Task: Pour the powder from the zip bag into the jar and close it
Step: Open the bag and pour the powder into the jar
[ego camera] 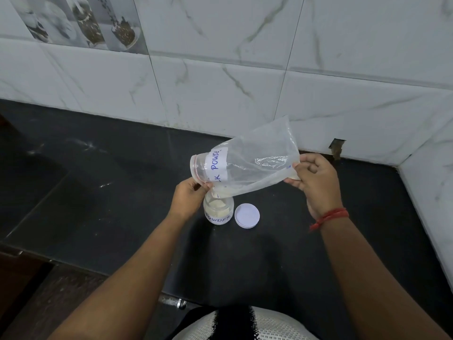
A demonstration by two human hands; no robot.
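Head: zip bag btwn both hands' fingers

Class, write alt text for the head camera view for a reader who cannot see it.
Two hands tilt a clear zip bag over an open jar of pale powder on a dark counter; the left hand pinches its mouth, the right hand its bottom. A white lid lies beside the jar.

- The zip bag is thin, clear, crinkled plastic with a white paper label.
- The jar looks like clear plastic.
- The lid is smooth white plastic.
- The counter is dark, polished stone.
- The wall tiles are glossy and marble-patterned.
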